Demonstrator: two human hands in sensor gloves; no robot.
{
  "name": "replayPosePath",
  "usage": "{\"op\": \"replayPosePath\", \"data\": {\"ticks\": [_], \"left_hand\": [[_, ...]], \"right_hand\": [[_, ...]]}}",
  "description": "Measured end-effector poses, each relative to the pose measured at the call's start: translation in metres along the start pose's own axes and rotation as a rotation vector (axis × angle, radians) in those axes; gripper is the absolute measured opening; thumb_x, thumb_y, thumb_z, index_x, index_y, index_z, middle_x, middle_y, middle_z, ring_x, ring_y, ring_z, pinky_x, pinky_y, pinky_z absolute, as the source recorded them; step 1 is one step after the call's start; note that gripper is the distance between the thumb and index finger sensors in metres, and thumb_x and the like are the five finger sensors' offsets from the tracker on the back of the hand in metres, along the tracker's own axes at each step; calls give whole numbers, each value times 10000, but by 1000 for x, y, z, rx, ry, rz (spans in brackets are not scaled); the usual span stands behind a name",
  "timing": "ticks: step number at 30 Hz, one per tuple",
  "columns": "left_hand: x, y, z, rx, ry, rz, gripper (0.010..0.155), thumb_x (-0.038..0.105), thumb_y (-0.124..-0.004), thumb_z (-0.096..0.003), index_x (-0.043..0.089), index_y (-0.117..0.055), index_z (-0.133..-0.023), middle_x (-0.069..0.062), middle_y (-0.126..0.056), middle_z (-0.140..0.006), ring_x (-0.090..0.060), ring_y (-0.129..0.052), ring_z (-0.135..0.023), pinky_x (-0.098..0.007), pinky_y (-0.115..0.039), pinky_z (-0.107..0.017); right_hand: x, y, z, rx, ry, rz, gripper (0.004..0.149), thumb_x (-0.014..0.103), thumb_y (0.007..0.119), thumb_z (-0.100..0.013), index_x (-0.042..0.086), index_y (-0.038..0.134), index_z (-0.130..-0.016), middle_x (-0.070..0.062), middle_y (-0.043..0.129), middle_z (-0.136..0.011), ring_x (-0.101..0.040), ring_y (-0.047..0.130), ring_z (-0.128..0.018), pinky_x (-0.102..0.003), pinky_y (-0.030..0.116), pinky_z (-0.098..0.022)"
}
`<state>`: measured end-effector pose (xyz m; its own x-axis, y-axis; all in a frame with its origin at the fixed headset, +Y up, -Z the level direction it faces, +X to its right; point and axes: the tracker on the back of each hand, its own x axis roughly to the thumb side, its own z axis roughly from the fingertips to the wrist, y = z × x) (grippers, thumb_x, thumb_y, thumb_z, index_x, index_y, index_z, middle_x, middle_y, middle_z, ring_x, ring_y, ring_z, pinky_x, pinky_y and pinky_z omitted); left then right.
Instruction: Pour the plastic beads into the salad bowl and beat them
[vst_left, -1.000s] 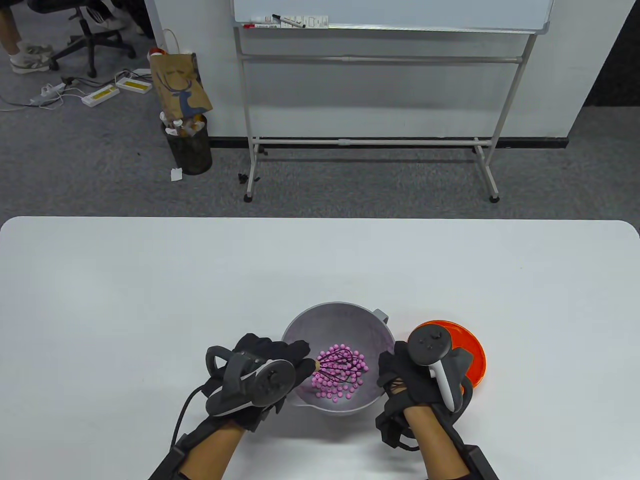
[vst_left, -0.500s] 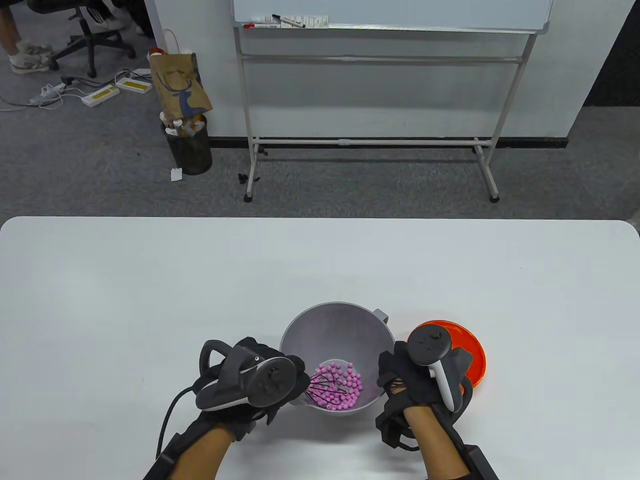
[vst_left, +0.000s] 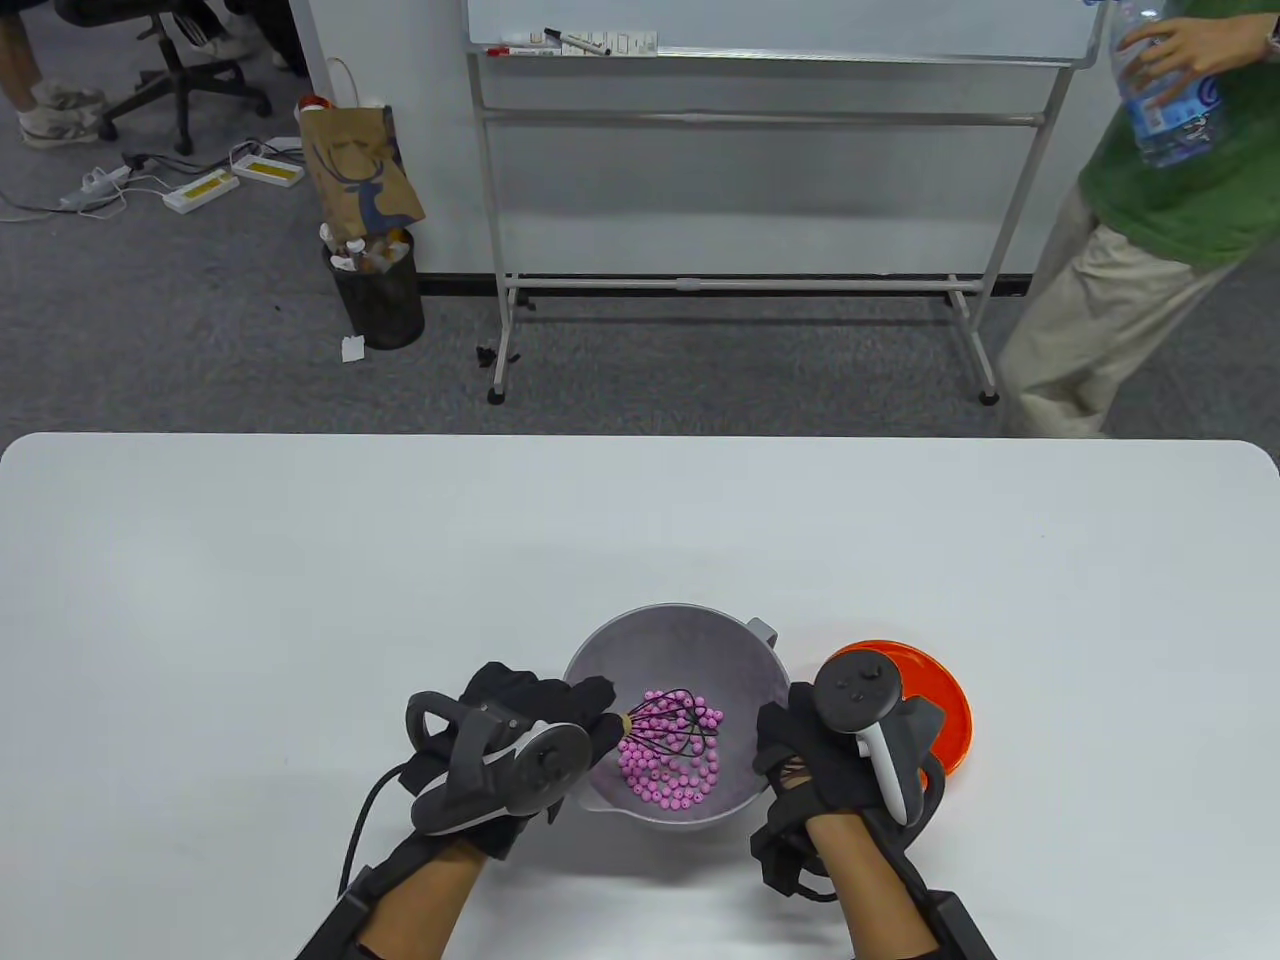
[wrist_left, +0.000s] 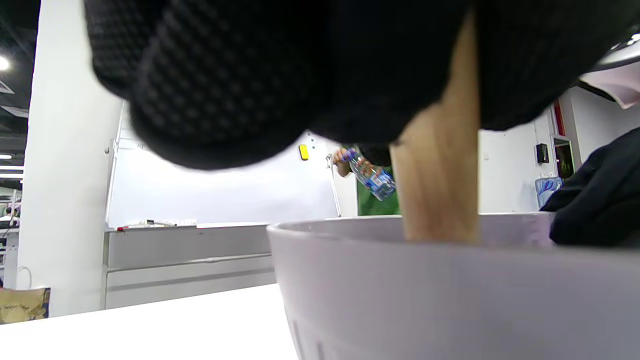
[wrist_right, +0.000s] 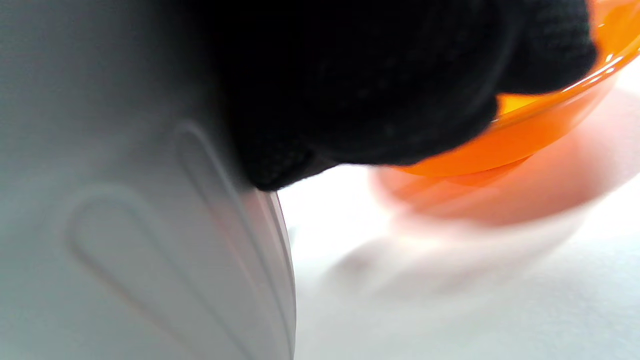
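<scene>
Left hand (vst_left: 530, 725) grips whisk (vst_left: 672, 722), handle axis slanting right into salad bowl (vst_left: 690, 625) at lower-centre frame, wires among beads (vst_left: 668, 775); right hand (vst_left: 815, 755) clasps bowl's right wall, steadying.

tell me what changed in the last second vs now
The left hand keeps hold of the whisk, which swept toward the bowl's near side and is now back nearer the middle; the pink beads shifted with it. A person in a green shirt carrying a water bottle has come in at the top right. The right hand stays against the salad bowl; the orange bowl is unmoved.
</scene>
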<state>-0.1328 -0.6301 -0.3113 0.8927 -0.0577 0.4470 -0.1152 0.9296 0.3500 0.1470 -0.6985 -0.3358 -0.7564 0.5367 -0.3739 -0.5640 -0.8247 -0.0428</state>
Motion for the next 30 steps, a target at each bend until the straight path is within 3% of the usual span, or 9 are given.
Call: {"op": "replayPosePath", "data": {"ticks": [9, 15, 22, 30], "left_hand": [[11, 28, -2, -181, -48, -90, 418, 588, -900, -386, 304, -1001, -675, 119, -1049, -169, -113, -1051, -185, -386, -889, -432], [10, 22, -3, -237, -91, 155, 418, 572, -877, -410, 283, -1001, -686, 114, -1045, -178, -116, -1048, -189, -388, -887, -435], [15, 0, -1, -45, -29, 89, 438, 593, -833, -414, 320, -969, -729, 124, -1046, -218, -113, -1053, -218, -402, -879, -441], [8, -3, -1, -19, 0, -51, 442, 587, -845, -412, 327, -951, -753, 124, -1049, -220, -120, -1057, -223, -408, -876, -444]], "right_hand": [[0, 0, 0, 0, 0, 2, 519, 446, 835, -462, 95, 844, -843, -54, 1023, -395, -186, 1018, -131, -390, 849, -232], [0, 1, 0, 0, 1, 3, 518, 445, 833, -463, 93, 843, -842, -54, 1023, -394, -187, 1017, -131, -391, 848, -232], [0, 1, 0, -2, 1, 5, 518, 446, 832, -463, 93, 842, -843, -54, 1022, -396, -186, 1017, -131, -390, 848, -232], [0, 1, 0, -2, 1, 3, 519, 447, 831, -463, 93, 843, -842, -53, 1023, -395, -187, 1017, -132, -392, 849, -242]]}}
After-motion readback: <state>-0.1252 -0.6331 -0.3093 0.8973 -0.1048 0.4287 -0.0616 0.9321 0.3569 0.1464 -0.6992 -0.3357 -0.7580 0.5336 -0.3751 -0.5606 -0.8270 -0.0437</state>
